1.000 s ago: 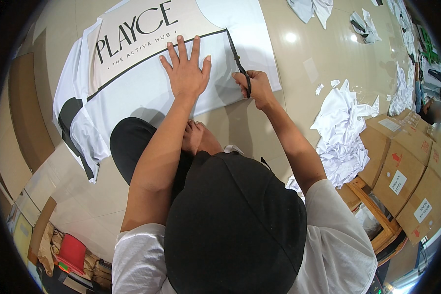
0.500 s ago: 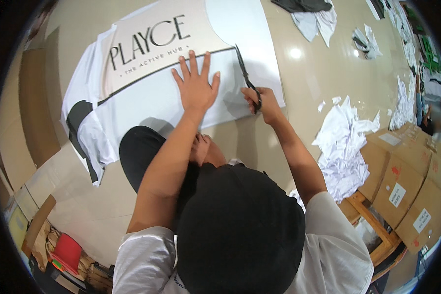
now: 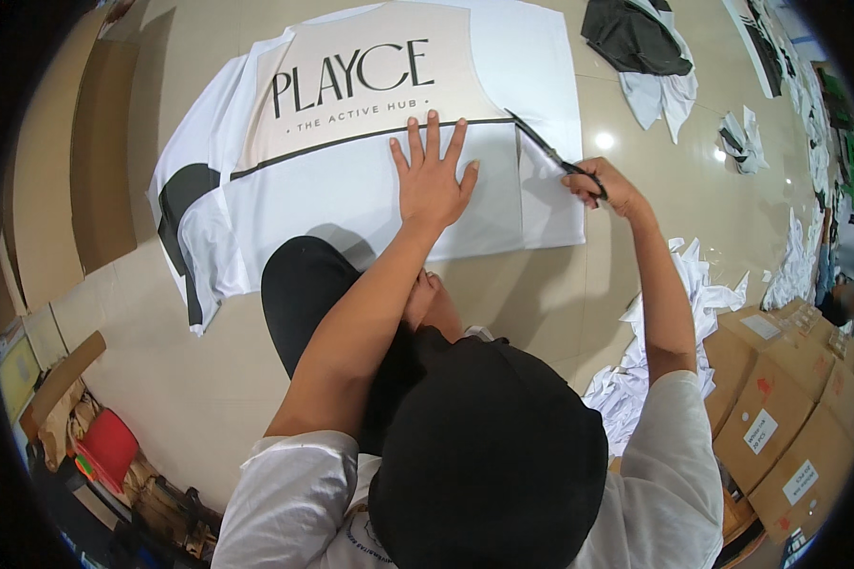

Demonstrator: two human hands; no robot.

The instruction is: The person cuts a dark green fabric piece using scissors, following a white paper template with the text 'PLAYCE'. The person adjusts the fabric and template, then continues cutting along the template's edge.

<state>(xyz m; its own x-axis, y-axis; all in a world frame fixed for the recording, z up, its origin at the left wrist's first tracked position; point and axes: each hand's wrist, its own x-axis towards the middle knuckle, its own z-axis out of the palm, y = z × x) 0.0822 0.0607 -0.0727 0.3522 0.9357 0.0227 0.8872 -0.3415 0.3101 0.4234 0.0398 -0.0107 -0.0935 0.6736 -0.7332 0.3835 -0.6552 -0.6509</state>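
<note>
A white sheet of fabric (image 3: 332, 209) lies spread on the floor, with a beige printed panel (image 3: 351, 71) edged below by a black strip. My left hand (image 3: 436, 185) rests flat on it, fingers spread, the tips at the strip. In my right hand (image 3: 612, 187) is a pair of black-handled scissors (image 3: 541, 144), held over the fabric's right side. Their blades slant up and left, the tip close to the panel's lower right corner. A thin line runs down the white fabric below that corner; whether it is a cut or an edge I cannot tell.
White fabric scraps (image 3: 693, 284) lie right of my arm, beside stacked cardboard boxes (image 3: 759, 408). Dark and white cloth pieces (image 3: 636, 47) are at the upper right. Flat cardboard (image 3: 109, 171) stands at the left, above a red object (image 3: 107, 446). My bent leg (image 3: 304, 284) is near the fabric's lower edge.
The view has shifted, so the scene sits further right. My right hand has moved outward, and the scissors have turned from nearly upright to slanting up-left. My left hand stays flat on the fabric.
</note>
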